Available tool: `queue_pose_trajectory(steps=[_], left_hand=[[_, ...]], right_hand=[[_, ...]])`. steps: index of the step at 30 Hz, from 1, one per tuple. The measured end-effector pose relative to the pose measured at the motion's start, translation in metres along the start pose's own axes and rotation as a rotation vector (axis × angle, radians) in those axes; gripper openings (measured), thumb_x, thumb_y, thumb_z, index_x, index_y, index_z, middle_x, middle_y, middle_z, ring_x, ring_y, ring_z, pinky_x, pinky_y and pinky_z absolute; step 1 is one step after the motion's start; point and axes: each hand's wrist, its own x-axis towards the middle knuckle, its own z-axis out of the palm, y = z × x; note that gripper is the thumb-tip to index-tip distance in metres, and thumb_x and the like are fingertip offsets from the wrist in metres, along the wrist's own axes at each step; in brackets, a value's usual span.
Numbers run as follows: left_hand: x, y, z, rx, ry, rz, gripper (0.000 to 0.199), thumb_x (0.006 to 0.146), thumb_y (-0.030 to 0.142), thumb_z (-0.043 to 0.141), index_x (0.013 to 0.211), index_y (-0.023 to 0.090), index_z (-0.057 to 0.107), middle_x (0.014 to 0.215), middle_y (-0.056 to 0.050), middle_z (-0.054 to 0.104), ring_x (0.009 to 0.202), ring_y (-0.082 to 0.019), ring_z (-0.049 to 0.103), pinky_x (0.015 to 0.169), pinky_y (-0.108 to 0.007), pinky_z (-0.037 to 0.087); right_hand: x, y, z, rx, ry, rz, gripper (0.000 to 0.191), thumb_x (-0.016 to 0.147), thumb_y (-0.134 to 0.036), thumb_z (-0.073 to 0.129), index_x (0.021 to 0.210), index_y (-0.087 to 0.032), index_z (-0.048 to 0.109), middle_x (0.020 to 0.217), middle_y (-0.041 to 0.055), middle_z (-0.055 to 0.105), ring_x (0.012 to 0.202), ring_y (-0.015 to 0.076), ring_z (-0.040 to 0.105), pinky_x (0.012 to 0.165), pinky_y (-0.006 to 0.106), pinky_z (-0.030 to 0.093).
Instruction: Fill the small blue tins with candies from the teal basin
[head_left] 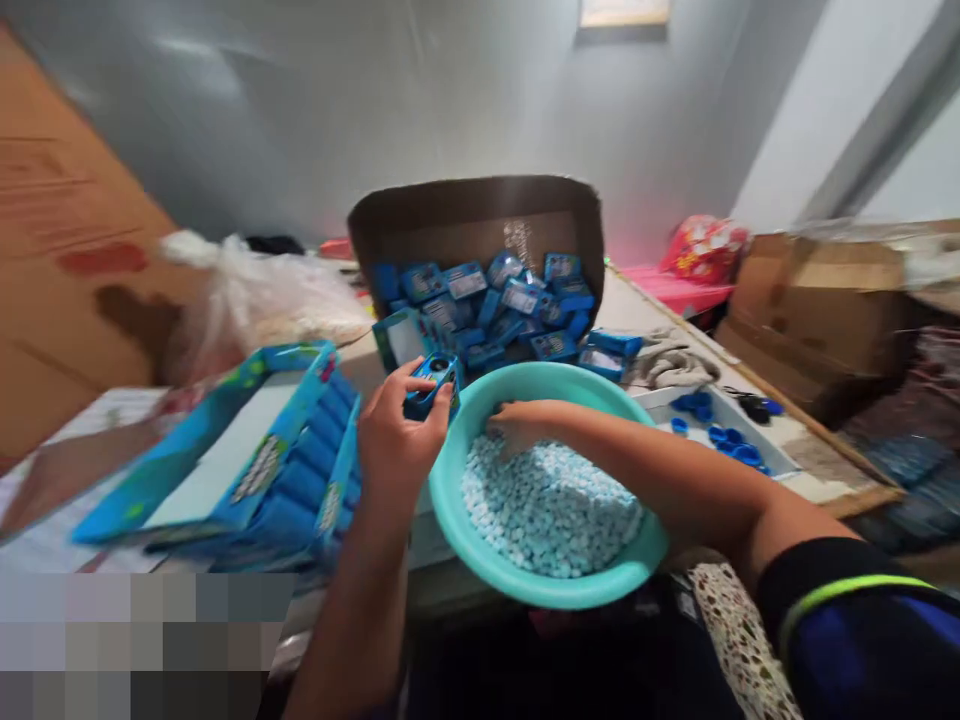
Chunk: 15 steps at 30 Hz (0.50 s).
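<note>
My left hand (401, 425) is closed around a small blue printed box (437, 375), held upright by the left rim of a turquoise basin (652, 545). A dark round spot or opening shows on the box's upper part. My right hand (517, 425) reaches into the basin and touches a heap of small pale blue and white pellets (555, 510). Its fingers are partly sunk or hidden there, so their closure does not show. Behind the basin, an open brown carton (476, 210) holds many more small blue boxes (465, 280).
On the left lies an open blue display carton (217, 480) with a white inside, near a clear plastic bag (262, 290). A white tray (784, 465) with blue plastic pieces and a grey cloth (675, 362) are right of the basin. Large cardboard boxes (832, 300) stand farther right.
</note>
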Motion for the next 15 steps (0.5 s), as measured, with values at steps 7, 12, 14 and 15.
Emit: queue_pose_trajectory(steps=[7,12,14,15], left_hand=[[0.001,-0.021,-0.037,0.201,-0.053,-0.089,0.024,0.082,0.028,0.071,0.073,0.023,0.048,0.109,-0.007,0.072,0.110,-0.024,0.067,0.102,-0.041,0.051],[-0.001,-0.028,-0.031,0.252,-0.410,-0.214,0.037,0.077,0.025,0.072,0.062,0.024,0.038,0.092,-0.006,0.063,0.099,-0.024,0.064,0.093,-0.038,0.051],[-0.003,-0.026,-0.029,0.305,-0.547,-0.281,0.033,0.078,0.029,0.071,0.064,0.023,0.043,0.090,-0.006,0.059,0.093,-0.024,0.062,0.087,-0.038,0.051],[-0.004,-0.025,-0.028,0.330,-0.580,-0.303,0.030,0.080,0.032,0.070,0.066,0.023,0.046,0.091,-0.006,0.057,0.091,-0.025,0.061,0.086,-0.038,0.051]], right_hand=[[-0.001,-0.003,0.001,-0.402,-0.369,0.057,0.077,0.054,-0.042,0.091,0.125,-0.021,0.069,0.134,0.0160,0.055,0.120,0.0407,0.059,0.100,0.051,0.050],[-0.008,-0.007,-0.006,-0.477,-0.405,0.062,0.063,0.076,-0.048,0.078,0.135,-0.027,0.063,0.141,0.0124,0.051,0.120,0.0363,0.059,0.097,0.043,0.049],[-0.010,-0.008,-0.009,-0.486,-0.400,0.053,0.059,0.080,-0.047,0.075,0.134,-0.028,0.064,0.141,0.0125,0.052,0.119,0.0366,0.058,0.096,0.043,0.049],[-0.010,-0.008,-0.009,-0.492,-0.403,0.050,0.058,0.081,-0.047,0.074,0.134,-0.028,0.064,0.141,0.0127,0.052,0.119,0.0368,0.057,0.096,0.043,0.048]])
